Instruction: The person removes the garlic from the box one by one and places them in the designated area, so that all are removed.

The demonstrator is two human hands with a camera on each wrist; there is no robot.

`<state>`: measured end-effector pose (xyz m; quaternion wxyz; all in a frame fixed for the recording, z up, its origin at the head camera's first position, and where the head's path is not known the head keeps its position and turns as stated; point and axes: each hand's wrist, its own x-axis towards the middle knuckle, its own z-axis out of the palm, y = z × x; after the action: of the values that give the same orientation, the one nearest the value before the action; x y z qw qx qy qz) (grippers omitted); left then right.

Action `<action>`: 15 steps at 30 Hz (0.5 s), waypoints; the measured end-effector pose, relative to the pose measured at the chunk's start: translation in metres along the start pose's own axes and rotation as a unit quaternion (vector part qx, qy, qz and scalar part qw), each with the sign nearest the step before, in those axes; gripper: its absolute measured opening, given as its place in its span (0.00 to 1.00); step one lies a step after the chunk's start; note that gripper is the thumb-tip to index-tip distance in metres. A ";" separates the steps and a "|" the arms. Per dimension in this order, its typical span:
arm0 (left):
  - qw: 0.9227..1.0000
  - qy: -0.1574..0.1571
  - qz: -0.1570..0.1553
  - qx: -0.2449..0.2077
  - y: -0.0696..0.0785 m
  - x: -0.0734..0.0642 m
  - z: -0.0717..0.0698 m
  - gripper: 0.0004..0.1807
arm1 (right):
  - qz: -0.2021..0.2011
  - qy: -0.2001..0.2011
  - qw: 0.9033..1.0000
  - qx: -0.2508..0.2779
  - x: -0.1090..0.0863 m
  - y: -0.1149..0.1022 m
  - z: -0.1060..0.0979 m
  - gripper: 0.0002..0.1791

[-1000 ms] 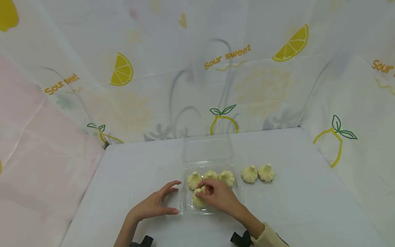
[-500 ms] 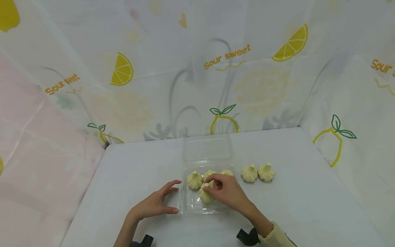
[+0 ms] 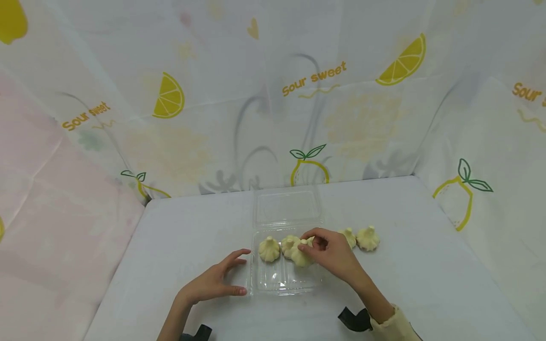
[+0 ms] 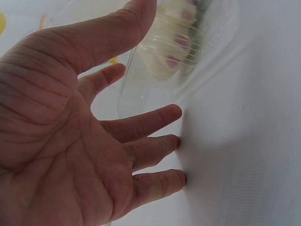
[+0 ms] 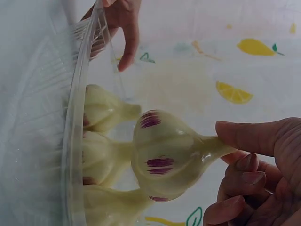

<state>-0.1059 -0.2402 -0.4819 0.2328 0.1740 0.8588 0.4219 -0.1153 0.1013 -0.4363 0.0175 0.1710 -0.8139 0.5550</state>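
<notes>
My right hand [image 3: 334,255] pinches a pale garlic bulb [image 5: 167,155] by its stem, thumb against fingertips. Purple streaks mark the bulb, which hangs over the clear plastic container [image 3: 270,288], stem toward the hand. Inside that container, a back row holds a garlic bulb [image 3: 269,249] at the left and another garlic bulb [image 3: 288,245] in the middle; the third, at the right, is mostly hidden in the head view. Beside the container's left edge rests my left hand [image 3: 211,284], fingers spread and holding nothing. Several of its fingertips meet the white tabletop in the left wrist view.
The container's clear lid [image 3: 287,207] lies folded back behind it. To the right on the white table [image 3: 426,284] sit two more bulbs: one garlic bulb [image 3: 368,238] in full view, the other partly behind the right hand. A lemon-print cloth [image 3: 213,142] hangs behind.
The right hand has carried its garlic bulb from the container's front left toward the right and slightly back, raising it. My left hand stays where it was.
</notes>
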 end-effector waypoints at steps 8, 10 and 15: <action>1.000 0.000 0.000 0.006 -0.002 0.000 0.000 0.48 | 0.006 0.025 1.000 -0.004 0.000 -0.006 -0.015 0.08; 1.000 -0.001 0.000 0.007 -0.002 0.000 0.000 0.48 | 0.006 0.032 0.999 -0.007 0.000 -0.006 -0.018 0.08; 1.000 -0.001 -0.002 0.005 -0.002 0.000 0.000 0.48 | 0.007 0.049 0.999 -0.013 0.001 -0.001 -0.027 0.09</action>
<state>-0.1064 -0.2410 -0.4837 0.2339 0.1740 0.8609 0.4171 -0.1203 0.1252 -0.4250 0.0551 0.1375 -0.8204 0.5523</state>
